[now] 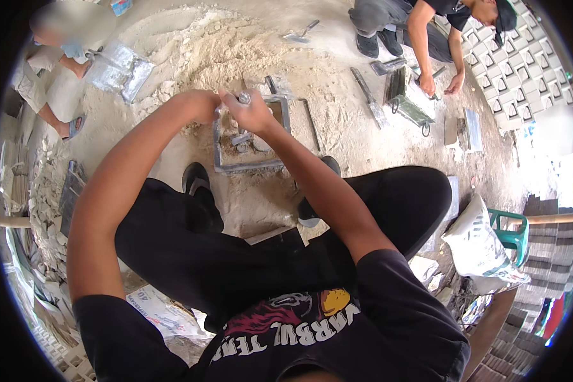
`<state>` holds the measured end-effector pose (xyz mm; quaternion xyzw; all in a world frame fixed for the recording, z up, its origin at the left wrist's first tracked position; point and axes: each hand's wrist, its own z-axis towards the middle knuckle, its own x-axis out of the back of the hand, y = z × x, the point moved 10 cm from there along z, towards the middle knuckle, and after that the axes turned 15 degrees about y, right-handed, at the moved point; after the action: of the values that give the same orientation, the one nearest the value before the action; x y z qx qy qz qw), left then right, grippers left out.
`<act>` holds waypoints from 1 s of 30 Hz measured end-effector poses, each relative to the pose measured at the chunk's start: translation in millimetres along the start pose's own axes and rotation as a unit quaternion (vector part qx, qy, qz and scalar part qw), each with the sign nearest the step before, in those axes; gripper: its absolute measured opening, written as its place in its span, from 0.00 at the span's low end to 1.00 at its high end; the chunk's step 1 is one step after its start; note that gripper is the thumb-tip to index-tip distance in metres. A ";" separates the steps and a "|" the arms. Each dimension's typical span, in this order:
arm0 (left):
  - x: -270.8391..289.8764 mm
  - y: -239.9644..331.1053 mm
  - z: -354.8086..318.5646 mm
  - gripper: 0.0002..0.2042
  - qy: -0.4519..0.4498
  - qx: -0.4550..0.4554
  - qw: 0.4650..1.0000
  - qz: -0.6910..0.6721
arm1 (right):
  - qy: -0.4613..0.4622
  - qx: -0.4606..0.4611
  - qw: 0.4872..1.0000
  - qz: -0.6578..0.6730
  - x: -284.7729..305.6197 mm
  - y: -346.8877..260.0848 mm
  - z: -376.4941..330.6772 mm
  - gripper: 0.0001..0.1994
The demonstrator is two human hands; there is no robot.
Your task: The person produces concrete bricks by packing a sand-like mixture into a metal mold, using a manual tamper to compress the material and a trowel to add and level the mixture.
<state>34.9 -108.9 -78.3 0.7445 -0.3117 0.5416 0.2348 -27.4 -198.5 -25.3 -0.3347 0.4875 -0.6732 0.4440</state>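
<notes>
Between my feet lies a square metal mould frame [248,167] with pale powdery material in it. Over its far part, my right hand [251,113] is closed around a metal handle [244,98] whose rounded end shows above the fist. My left hand [204,106] is beside it at the frame's far left corner, fingers curled in; what they grip is hidden. Below my hands, a metal fitting [240,139] with rounded parts sits inside the frame. A thin dark metal bar [309,121] lies along the frame's right side.
Loose sand [216,54] spreads beyond the mould. A trowel [301,32] lies there, another trowel [370,99] at right. A co-worker's hands [426,84] are at a metal box mould [409,95]. At left, another person's feet flank a metal plate [120,71]. A white sack [481,242] leans by a green stool [519,239].
</notes>
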 end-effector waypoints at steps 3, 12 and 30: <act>24.7 4.7 4.1 0.19 0.052 0.004 0.998 0.017 | 0.050 -0.035 0.998 -0.014 13.2 6.5 14.9 0.24; 29.5 14.7 -2.3 0.18 0.053 0.008 0.997 0.052 | 0.106 -0.065 0.992 -0.022 17.9 1.2 20.5 0.28; 81.0 -43.2 -35.8 0.15 0.133 0.141 0.980 -0.048 | 0.066 -0.079 0.994 -0.025 -2.4 35.7 27.0 0.29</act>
<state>60.0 -71.3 9.2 0.7058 -0.1621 0.6620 0.1929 7.1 -210.7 -51.3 -0.3360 0.5590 -0.6640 0.3655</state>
